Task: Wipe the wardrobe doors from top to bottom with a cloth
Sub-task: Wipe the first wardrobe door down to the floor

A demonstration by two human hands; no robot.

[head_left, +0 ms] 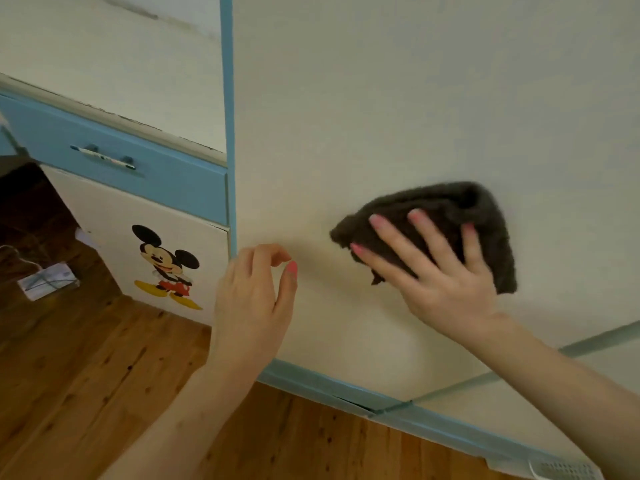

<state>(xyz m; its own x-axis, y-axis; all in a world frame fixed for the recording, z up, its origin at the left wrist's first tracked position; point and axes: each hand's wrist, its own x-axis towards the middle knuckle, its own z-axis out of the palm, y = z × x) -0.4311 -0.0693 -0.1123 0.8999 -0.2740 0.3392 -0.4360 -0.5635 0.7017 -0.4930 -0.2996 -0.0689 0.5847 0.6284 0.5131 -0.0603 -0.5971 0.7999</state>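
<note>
Left hand nearest, loosely curled, holding nothing, hovering just off the wardrobe door near its blue left edge strip. Right hand spread flat, fingers splayed, pressing a dark cloth against the door's lower part, above the blue bottom trim. Cloth bunched, roughly triangular; long axis slants from lower left to upper right, peak pointing up-right. Step, by my reckoning: late in the downward wipe. Next move likely calls for steady flat pressure down to the bottom trim.
</note>
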